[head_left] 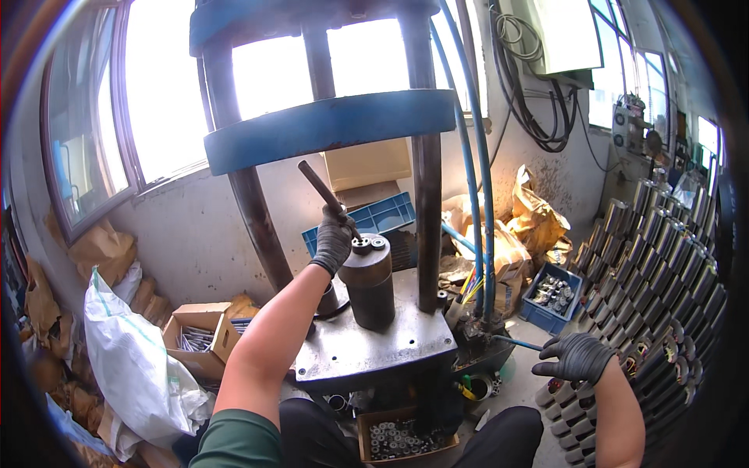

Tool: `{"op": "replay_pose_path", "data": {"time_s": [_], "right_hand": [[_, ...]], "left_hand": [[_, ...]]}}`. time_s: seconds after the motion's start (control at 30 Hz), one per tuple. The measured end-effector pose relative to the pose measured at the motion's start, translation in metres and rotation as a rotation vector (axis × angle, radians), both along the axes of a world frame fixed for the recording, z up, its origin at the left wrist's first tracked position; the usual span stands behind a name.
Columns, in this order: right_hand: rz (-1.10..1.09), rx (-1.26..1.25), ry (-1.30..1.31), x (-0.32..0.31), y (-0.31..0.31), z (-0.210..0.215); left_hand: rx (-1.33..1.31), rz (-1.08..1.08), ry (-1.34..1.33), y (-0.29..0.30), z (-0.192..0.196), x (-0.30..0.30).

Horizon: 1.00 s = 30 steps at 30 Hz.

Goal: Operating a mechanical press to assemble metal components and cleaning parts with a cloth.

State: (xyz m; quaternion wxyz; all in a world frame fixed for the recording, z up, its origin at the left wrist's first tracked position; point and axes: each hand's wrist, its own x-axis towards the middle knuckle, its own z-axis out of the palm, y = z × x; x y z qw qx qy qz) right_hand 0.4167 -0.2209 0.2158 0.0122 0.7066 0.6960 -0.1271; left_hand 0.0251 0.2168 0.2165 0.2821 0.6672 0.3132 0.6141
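Observation:
My left hand, in a dark grey glove, is closed around a slim metal shaft. The shaft tilts, its upper end leaning left and its lower end close to the top of a steel cylinder. Small round metal parts sit on that cylinder, which stands upright on the press's bed plate. Out at the right, my gloved right hand has its fingers apart, beside the tip of a blue lever. Whether the fingertips touch the lever is unclear.
A blue press crossbeam spans two thick posts above the plate. Stacked metal tubes crowd the right side. A blue crate holds metal parts. At left are a cardboard box of shafts and a white sack. Below sits a parts box.

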Motion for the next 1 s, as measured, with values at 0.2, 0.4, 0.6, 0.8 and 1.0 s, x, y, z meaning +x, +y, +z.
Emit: {"op": "replay_pose_path", "data": {"time_s": [0.2,0.4,0.6,0.8,1.0], "right_hand": [[-0.085,-0.048,0.030,-0.003,-0.002,0.000],[0.015,0.046,-0.013,0.003,0.000,-0.005],[0.034,0.080,-0.012,0.003,-0.002,-0.008],[0.057,0.005,0.001,0.000,-0.001,-0.010],[0.088,-0.046,-0.004,-0.017,0.002,-0.007]], "left_hand": [[-0.026,0.161,0.331,0.004,0.011,0.007],[-0.020,0.162,0.498,0.020,0.012,0.007],[-0.077,0.217,0.453,0.002,0.005,0.015],[-0.082,0.382,0.506,0.000,-0.006,0.022],[-0.329,0.128,0.226,0.011,-0.010,0.020]]}}
